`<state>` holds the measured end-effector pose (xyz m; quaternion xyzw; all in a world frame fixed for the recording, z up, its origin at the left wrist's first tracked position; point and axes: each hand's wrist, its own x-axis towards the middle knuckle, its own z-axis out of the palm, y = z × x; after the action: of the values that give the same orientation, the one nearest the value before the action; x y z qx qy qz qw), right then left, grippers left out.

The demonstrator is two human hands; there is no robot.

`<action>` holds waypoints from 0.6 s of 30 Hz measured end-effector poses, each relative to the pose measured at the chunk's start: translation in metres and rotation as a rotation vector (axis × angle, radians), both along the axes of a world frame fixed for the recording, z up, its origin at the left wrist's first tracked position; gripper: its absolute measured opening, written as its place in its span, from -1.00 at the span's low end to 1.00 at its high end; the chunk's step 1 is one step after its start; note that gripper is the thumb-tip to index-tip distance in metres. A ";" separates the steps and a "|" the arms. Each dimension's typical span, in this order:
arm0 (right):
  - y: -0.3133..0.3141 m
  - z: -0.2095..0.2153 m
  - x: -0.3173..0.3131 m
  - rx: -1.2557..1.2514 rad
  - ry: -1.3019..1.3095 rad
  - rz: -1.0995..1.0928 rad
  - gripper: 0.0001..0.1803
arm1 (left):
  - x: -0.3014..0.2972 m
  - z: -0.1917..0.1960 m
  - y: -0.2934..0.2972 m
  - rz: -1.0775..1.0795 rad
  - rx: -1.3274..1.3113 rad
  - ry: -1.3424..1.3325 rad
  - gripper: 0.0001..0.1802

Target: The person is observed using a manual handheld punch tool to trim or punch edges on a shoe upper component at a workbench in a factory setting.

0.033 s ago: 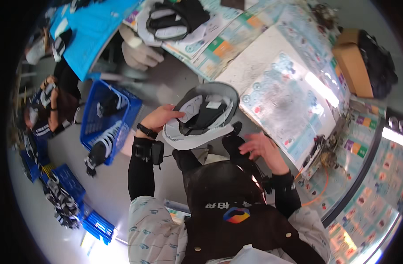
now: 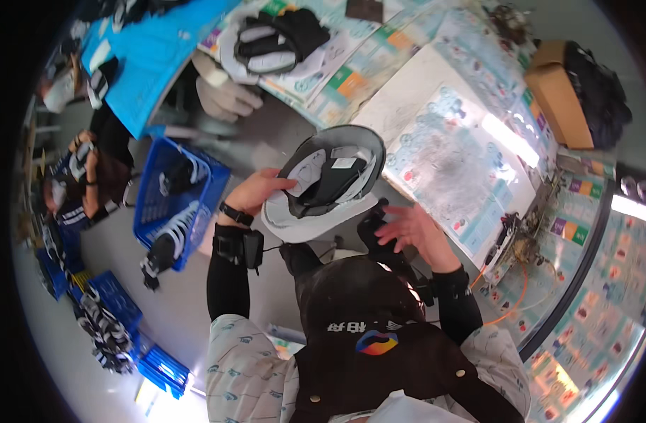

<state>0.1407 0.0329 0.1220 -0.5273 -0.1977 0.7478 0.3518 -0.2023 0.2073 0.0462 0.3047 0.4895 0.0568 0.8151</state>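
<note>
While the left hand (image 2: 256, 194) grips the rim of an upturned grey helmet (image 2: 328, 182) at its nine o'clock side, the right hand (image 2: 413, 229) hovers open, fingers spread, at the helmet's four o'clock, holding nothing. The helmet sits above the lap, at the edge of the paper-covered tabletop (image 2: 435, 106).

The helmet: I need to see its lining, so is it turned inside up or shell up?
Inside up. The helmet shows its dark padded lining, with the left hand gripping its rim.
</note>
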 end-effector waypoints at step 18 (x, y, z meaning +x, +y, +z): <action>0.009 0.112 0.010 0.311 0.307 -0.490 -0.48 | 0.077 0.220 -0.046 -0.050 0.644 -0.575 -0.49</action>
<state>0.1511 0.0415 0.2344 -0.3801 -0.1214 0.6723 0.6235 -0.1250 0.1616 0.2662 0.5270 0.1922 0.2694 0.7828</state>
